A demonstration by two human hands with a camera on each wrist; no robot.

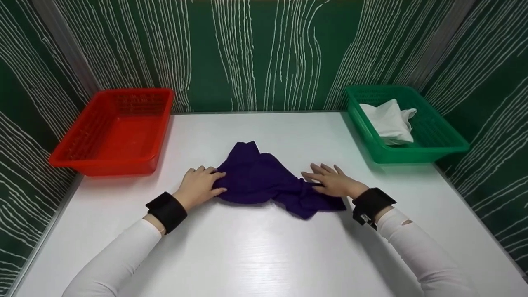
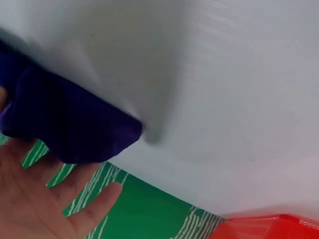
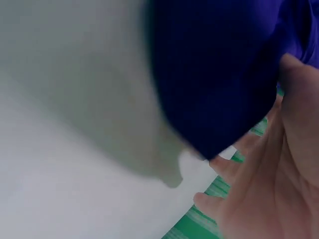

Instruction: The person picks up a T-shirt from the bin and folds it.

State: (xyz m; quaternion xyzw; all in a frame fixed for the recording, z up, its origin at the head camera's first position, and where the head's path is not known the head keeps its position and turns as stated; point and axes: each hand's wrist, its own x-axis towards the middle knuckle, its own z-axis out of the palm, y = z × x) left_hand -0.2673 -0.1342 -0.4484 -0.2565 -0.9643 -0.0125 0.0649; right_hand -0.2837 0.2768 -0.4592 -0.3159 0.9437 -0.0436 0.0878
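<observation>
A crumpled dark purple cloth [image 1: 255, 177] lies on the white table; its folds hide what kind of piece it is. My left hand [image 1: 198, 185] touches its left end, fingers fairly straight. In the left wrist view, the cloth [image 2: 75, 119] covers part of that hand [image 2: 40, 199], and only a bit of the thumb shows. At the cloth's narrower right end is my right hand [image 1: 334, 181], fingers spread and extended. The right wrist view shows the thumb of the right hand [image 3: 269, 174] against the cloth [image 3: 214, 74], with the other fingers stretched out behind it.
A red plastic basket [image 1: 161, 136] stands at the back left of the table [image 1: 255, 255]. At the back right, a green basket [image 1: 425, 154] holds a white cloth [image 1: 390, 121]. Green panels with white wavy lines [image 1: 264, 53] enclose the back and sides.
</observation>
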